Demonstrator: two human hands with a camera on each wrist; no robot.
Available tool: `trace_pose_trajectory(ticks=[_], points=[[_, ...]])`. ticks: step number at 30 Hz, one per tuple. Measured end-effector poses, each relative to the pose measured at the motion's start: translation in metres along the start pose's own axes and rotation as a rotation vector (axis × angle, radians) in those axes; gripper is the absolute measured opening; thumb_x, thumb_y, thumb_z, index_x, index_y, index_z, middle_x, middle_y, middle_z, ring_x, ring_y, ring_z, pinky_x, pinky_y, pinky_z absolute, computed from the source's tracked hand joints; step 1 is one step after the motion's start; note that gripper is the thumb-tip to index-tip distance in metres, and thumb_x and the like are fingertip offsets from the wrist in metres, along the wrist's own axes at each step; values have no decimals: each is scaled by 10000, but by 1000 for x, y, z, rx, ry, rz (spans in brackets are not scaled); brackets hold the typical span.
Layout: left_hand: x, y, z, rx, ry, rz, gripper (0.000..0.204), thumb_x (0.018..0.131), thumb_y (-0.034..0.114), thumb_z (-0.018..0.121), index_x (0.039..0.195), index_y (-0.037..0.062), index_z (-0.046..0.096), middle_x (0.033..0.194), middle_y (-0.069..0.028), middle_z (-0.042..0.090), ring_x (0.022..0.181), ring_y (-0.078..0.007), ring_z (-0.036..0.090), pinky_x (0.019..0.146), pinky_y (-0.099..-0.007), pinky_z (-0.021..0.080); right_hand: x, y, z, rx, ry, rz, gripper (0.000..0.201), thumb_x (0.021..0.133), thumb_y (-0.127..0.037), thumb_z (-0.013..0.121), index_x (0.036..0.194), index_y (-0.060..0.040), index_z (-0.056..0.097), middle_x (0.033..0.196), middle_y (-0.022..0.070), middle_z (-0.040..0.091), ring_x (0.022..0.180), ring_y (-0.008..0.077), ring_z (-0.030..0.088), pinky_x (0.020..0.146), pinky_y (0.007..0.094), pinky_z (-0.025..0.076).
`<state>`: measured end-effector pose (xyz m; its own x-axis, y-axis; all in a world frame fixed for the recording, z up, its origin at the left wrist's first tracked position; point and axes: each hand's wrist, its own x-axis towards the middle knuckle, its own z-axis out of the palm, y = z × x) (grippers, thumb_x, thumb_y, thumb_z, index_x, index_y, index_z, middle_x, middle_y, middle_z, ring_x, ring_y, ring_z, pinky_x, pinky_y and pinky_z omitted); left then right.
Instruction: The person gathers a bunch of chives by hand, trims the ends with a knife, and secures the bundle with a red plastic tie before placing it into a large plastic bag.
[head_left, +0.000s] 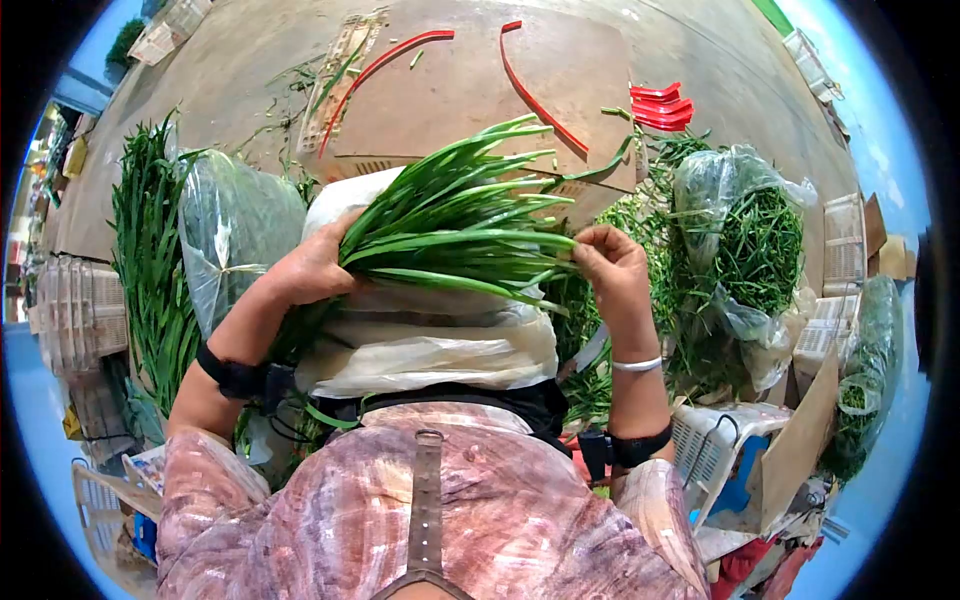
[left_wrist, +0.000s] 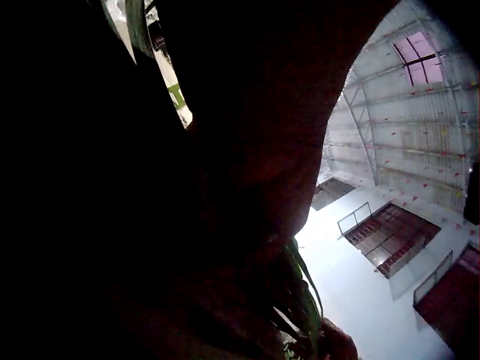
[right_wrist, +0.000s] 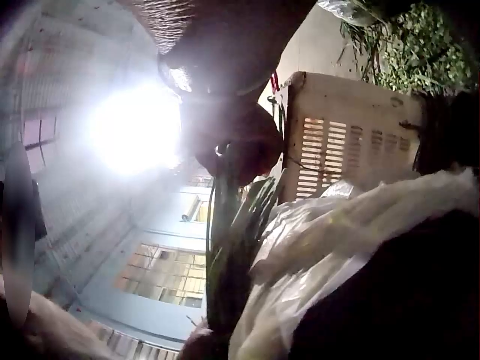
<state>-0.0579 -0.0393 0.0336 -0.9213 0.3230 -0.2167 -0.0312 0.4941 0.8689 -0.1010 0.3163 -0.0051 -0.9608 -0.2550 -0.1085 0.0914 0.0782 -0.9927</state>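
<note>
A bunch of garlic chives (head_left: 450, 215), long flat green leaves with paler cut ends, lies across the lap in the head view. At its leafy end, the left hand (head_left: 318, 264) grips it from the left side. The right hand (head_left: 617, 268) pinches the tip of a stalk at the bunch's right end between thumb and fingers. Under the bunch is a whitish plastic sheet (head_left: 430, 355) over the lap. In the right wrist view the chives (right_wrist: 232, 255) hang dark below the right hand (right_wrist: 244, 142). The left wrist view is mostly dark.
A board (head_left: 470, 90) lies in front with red strips (head_left: 540, 95) and a stack of red pieces (head_left: 662, 107). Long greens (head_left: 150, 260) and a clear plastic bag (head_left: 240, 230) stand at left. At right are a bag of greens (head_left: 757, 240) and a white crate (head_left: 715, 440).
</note>
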Motion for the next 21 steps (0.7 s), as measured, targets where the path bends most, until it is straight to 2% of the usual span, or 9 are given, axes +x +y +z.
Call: trace_pose_trajectory(ticks=[2, 6, 9, 11, 13, 15, 17, 19, 21], points=[[1, 4, -5, 17, -61, -103, 791, 558, 1, 650, 1311, -23, 408, 1152, -106, 554, 1080, -192, 494, 942, -300, 402, 6, 8, 3, 434, 68, 103, 105, 803, -47, 661, 893, -18, 614, 797, 29, 637, 720, 95, 609, 652, 229, 490], [4, -13, -7, -21, -57, 21, 757, 571, -3, 645, 1294, -22, 419, 1083, -108, 572, 997, -193, 534, 843, -302, 463, 14, 16, -1, 466, 62, 216, 82, 815, -62, 660, 873, -27, 613, 781, 24, 639, 705, 105, 616, 641, 233, 497], [1, -3, -10, -123, -102, -137, 730, 586, -9, 647, 1281, -19, 424, 1010, -104, 580, 884, -182, 562, 721, -296, 497, 16, 19, -11, 488, 71, 244, 56, 823, -56, 646, 855, -29, 610, 770, 31, 639, 698, 104, 617, 635, 234, 499], [1, 11, -10, -132, -115, -247, 725, 591, -17, 650, 1278, -20, 419, 948, -94, 581, 808, -169, 569, 632, -287, 499, 16, 15, -14, 324, -2, 165, 66, 821, -69, 656, 859, -31, 616, 771, 37, 640, 675, 102, 612, 627, 229, 499], [3, 7, -11, -114, -117, -222, 730, 591, -18, 653, 1282, -19, 414, 955, -96, 583, 822, -173, 571, 655, -291, 500, 22, 16, -17, 233, 8, 82, 63, 806, -68, 656, 814, -14, 626, 732, 40, 636, 637, 113, 604, 608, 235, 492], [1, 0, -12, -94, -100, -203, 736, 592, -19, 657, 1285, -18, 410, 962, -99, 585, 836, -178, 574, 677, -294, 501, 33, 14, -29, -307, 119, -81, 79, 787, -58, 645, 763, 15, 625, 690, 60, 636, 610, 125, 597, 594, 252, 485], [2, -14, -10, -31, -85, -91, 744, 587, -19, 656, 1287, -17, 407, 987, -107, 588, 846, -182, 577, 714, -297, 500, 46, 24, -47, -499, 205, -167, 96, 781, -57, 636, 772, 38, 625, 678, 103, 642, 619, 126, 605, 570, 275, 484], [3, -23, -12, 32, -74, 49, 750, 585, -13, 660, 1290, -17, 405, 1004, -117, 593, 852, -185, 579, 737, -300, 496, 47, -3, -35, -496, 205, -222, 93, 791, -51, 633, 807, 40, 623, 677, 92, 639, 621, 120, 606, 572, 265, 487], [3, -9, -13, -30, -124, -113, 756, 585, 1, 666, 1293, -15, 400, 994, -117, 595, 856, -184, 580, 740, -297, 495, 45, -30, -10, -466, 133, -301, 89, 798, -48, 631, 828, 36, 628, 679, 87, 638, 619, 112, 602, 573, 256, 484]])
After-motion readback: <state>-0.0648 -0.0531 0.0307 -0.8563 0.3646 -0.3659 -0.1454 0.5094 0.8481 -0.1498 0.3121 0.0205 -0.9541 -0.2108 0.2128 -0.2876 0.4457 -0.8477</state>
